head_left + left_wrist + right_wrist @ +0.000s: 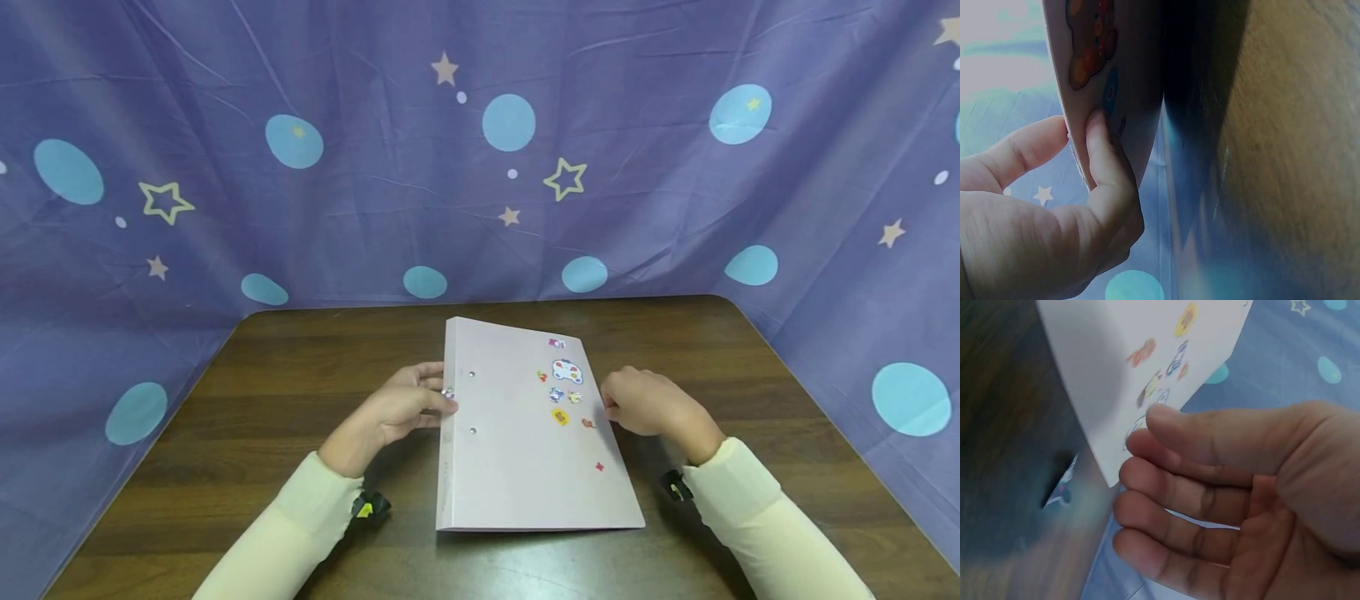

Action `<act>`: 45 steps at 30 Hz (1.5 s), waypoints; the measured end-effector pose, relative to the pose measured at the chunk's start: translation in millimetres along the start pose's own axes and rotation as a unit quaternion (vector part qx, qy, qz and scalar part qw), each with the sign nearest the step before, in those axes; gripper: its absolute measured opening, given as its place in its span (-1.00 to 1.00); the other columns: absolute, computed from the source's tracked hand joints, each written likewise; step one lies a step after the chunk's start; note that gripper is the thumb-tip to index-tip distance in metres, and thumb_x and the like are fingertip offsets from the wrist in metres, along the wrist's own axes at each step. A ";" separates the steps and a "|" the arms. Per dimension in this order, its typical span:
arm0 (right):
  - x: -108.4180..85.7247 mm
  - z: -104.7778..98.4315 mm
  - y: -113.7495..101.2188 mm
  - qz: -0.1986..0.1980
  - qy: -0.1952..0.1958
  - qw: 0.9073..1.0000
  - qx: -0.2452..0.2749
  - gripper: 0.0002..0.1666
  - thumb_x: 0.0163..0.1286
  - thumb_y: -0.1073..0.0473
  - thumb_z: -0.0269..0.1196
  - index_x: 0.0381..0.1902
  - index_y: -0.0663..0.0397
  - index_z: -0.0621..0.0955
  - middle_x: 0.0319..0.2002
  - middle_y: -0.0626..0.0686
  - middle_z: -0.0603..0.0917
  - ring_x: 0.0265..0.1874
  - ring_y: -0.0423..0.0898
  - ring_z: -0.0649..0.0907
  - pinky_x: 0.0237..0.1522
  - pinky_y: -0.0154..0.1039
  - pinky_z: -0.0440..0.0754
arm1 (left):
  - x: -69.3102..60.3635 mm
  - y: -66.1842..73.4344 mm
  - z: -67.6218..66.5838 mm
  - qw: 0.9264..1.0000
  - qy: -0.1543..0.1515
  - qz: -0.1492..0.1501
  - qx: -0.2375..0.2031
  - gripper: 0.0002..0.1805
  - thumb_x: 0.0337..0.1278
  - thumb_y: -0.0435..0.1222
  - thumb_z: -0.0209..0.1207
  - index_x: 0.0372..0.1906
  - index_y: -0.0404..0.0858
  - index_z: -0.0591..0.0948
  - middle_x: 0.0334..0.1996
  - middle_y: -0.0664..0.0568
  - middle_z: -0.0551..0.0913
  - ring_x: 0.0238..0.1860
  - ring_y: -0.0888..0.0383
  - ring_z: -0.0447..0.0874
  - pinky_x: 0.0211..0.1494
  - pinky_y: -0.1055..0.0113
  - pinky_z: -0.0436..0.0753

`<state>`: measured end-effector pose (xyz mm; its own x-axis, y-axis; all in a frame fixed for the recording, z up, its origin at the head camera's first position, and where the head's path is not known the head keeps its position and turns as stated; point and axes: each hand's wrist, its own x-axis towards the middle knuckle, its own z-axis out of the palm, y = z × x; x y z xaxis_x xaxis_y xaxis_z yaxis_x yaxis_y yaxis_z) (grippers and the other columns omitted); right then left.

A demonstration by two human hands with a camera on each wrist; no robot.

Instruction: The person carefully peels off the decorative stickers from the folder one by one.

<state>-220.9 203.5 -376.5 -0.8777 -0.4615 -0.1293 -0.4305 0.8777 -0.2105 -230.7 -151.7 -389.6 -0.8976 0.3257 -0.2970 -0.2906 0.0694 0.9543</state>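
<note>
One patterned curtain [508, 192] hangs at twelve o'clock beyond our wooden table [225, 467], where the stickered folder [517, 487] sits near the middle, long axis roughly six to twelve. Our left hand [408, 403] pinches its nine-o'clock side; our right hand [648, 402], fingers loosely curled, is just beside it at three.

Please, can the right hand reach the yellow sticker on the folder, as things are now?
Probably yes: the right hand is close beside the folder, it seems to hold nothing, and nothing appears to stand between it and the yellow sticker.
</note>
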 end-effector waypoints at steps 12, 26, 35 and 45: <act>-16.3 0.5 -30.2 0.019 -0.076 0.997 -0.016 -0.59 0.01 0.04 0.63 -0.60 -0.11 0.54 -0.50 -0.10 0.52 -0.48 -0.10 0.49 -0.43 -0.17 0.45 | -2.0 1.0 1.3 1.000 0.006 -0.003 0.002 -0.13 0.12 -0.65 0.20 0.54 -0.43 0.12 0.25 -0.35 0.48 -0.03 -0.02 0.66 0.13 -0.02 0.65; -14.7 11.5 -42.6 0.000 -0.098 0.995 -0.025 -0.66 0.13 0.07 0.53 -0.58 -0.06 0.54 -0.55 -0.09 0.52 -0.53 -0.10 0.48 -0.46 -0.14 0.45 | -2.8 1.1 1.3 1.000 0.006 -0.003 0.004 -0.14 0.12 -0.65 0.20 0.53 -0.43 0.13 0.24 -0.34 0.49 -0.05 -0.01 0.67 0.10 0.01 0.66; -11.0 16.2 -43.2 -0.006 -0.108 0.994 -0.015 -0.71 0.12 0.19 0.46 -0.60 0.00 0.53 -0.55 -0.06 0.52 -0.53 -0.09 0.45 -0.47 -0.15 0.43 | -0.9 -0.4 0.5 1.000 0.007 -0.003 0.007 -0.11 0.12 -0.65 0.21 0.54 -0.46 0.10 0.25 -0.36 0.47 -0.04 -0.01 0.65 0.09 0.03 0.67; -9.2 22.9 -45.2 0.001 -0.107 0.994 -0.002 -0.76 0.05 0.20 0.43 -0.54 0.06 0.53 -0.52 -0.01 0.53 -0.48 -0.04 0.47 -0.38 -0.05 0.48 | 1.4 -3.7 0.5 1.000 0.005 0.002 0.016 -0.12 0.13 -0.64 0.21 0.54 -0.47 0.08 0.23 -0.37 0.47 -0.09 0.02 0.66 0.03 0.08 0.68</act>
<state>-188.6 165.1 -388.1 -0.8131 -0.4770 -0.3337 -0.4304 0.8785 -0.2072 -230.7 -151.0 -393.5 -0.9018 0.3171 -0.2936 -0.2764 0.0988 0.9559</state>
